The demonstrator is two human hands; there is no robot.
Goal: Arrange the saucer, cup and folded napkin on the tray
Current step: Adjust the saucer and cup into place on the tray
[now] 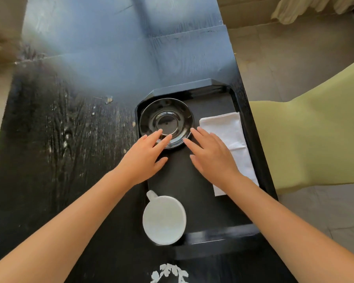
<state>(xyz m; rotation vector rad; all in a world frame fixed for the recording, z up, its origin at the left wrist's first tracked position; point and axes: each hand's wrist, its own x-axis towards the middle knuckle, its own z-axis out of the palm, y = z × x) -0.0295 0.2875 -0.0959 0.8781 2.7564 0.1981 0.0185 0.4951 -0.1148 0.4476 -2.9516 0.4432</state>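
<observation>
A black rectangular tray (pixel 217 87) lies on the dark table. A glossy black saucer (pixel 166 114) sits in the tray's far left corner. My left hand (pixel 145 158) is spread flat, its fingertips resting on the saucer's near rim. My right hand (pixel 211 155) is also spread, fingertips at the saucer's right edge, lying partly over the folded white napkin (pixel 231 132) along the tray's right side. A white cup (pixel 164 220) with its handle pointing away stands at the tray's near left corner. Neither hand holds anything.
The worn black wooden table (pixel 59 139) extends left and far of the tray. A pale yellow-green chair (pixel 315 139) stands to the right, close to the table edge. Beige floor shows beyond.
</observation>
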